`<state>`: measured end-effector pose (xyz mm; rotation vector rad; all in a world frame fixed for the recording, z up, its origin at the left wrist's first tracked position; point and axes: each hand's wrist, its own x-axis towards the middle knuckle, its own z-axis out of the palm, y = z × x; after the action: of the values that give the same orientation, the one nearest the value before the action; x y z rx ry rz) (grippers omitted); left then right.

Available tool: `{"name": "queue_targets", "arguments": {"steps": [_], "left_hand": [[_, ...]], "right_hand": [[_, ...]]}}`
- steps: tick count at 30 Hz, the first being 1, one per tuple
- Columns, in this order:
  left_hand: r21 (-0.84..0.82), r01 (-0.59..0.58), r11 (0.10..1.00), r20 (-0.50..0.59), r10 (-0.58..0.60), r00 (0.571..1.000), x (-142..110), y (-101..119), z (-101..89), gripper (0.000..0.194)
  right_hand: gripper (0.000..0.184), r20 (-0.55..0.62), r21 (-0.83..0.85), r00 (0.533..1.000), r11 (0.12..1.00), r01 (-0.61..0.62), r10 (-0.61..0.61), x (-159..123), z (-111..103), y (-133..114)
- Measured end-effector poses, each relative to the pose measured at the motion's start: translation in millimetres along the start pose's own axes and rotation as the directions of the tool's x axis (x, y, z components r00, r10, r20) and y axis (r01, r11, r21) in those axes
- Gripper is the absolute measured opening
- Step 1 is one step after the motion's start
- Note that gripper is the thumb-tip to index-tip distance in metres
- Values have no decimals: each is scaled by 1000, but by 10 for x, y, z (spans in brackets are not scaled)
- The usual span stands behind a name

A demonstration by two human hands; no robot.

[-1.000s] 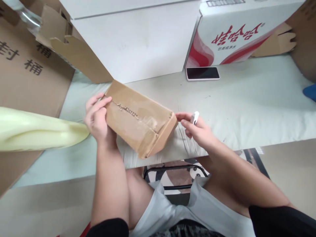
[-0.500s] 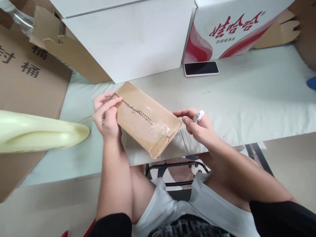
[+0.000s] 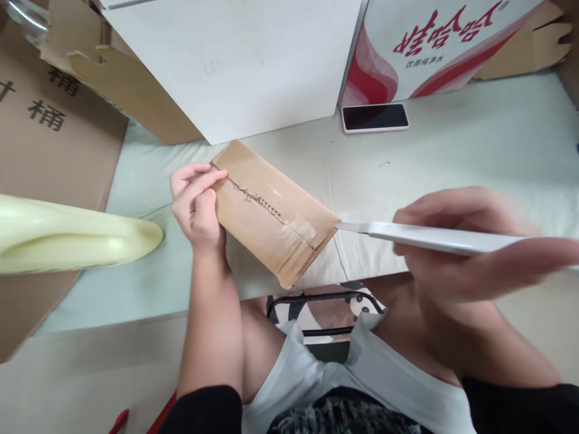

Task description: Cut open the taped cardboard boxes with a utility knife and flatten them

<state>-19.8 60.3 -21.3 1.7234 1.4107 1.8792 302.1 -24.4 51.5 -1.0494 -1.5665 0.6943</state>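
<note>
A flat brown cardboard parcel (image 3: 271, 211) with a jagged taped seam lies at an angle on the pale table (image 3: 452, 157). My left hand (image 3: 196, 202) grips its far left end, fingers curled over the edge. My right hand (image 3: 470, 241), blurred and close to the camera, is closed round a long white cutter (image 3: 434, 237). The cutter's tip points left at the parcel's right corner.
A white box (image 3: 253, 66) and a red-and-white printed carton (image 3: 407, 48) stand at the back. A phone (image 3: 374, 117) lies in front of the carton. Brown cartons (image 3: 49, 132) stand on the left, with a pale yellow object (image 3: 67, 232) below them.
My right hand has risen toward the camera and swung right, and the white cutter now reaches out to the parcel's corner. The parcel and my left hand have hardly moved.
</note>
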Motion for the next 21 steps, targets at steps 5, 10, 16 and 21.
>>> {"name": "queue_targets", "arguments": {"steps": [5,10,16,21], "left_hand": [[10,16,1000,8,-16,1000,-4,8,16,35],[23,6,1000,8,-6,1000,-6,4,8,34],[47,4,999,-1,-4,1000,1,14,9,34],[37,9,999,6,-9,1000,0,8,9,36]], "right_hand": [[11,243,-104,958,977,184,-154,35,270,-120],[12,353,-185,930,968,171,-97,108,307,-154],[11,350,-199,937,979,55,18,76,295,-153],[8,396,-181,917,983,20,54,71,324,-128]]}}
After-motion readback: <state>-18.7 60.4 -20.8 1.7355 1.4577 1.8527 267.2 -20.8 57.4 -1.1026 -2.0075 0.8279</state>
